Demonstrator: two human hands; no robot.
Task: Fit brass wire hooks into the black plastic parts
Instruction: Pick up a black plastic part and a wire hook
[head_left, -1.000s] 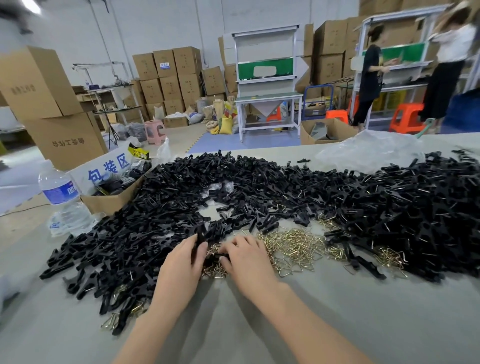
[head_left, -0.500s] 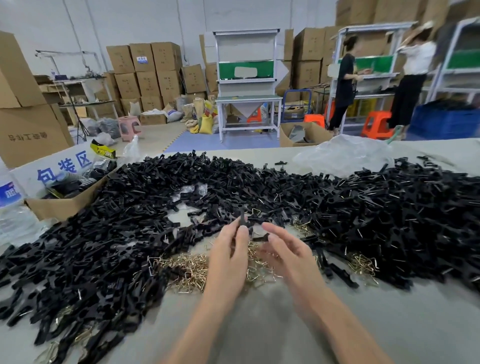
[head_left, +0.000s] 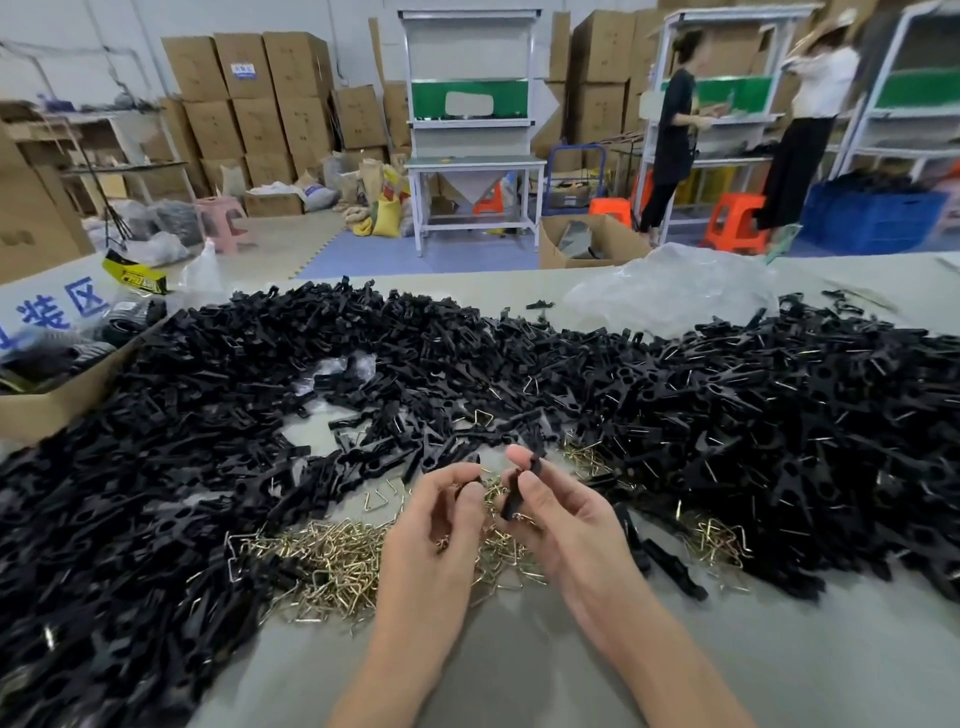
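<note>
The surface (head_left: 779, 665) is bare along the near edge, so there is room to slide in there. A big heap of black plastic parts (head_left: 519, 353) blocks the left, back and right, and brass wire hooks (head_left: 332, 566) lie in the middle.

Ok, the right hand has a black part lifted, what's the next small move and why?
Probably bring the left hand across to the black part that the right hand pinches, and feed a hook in. The hands are apart above the brass hooks; whether the left already holds one is unclear.
</note>
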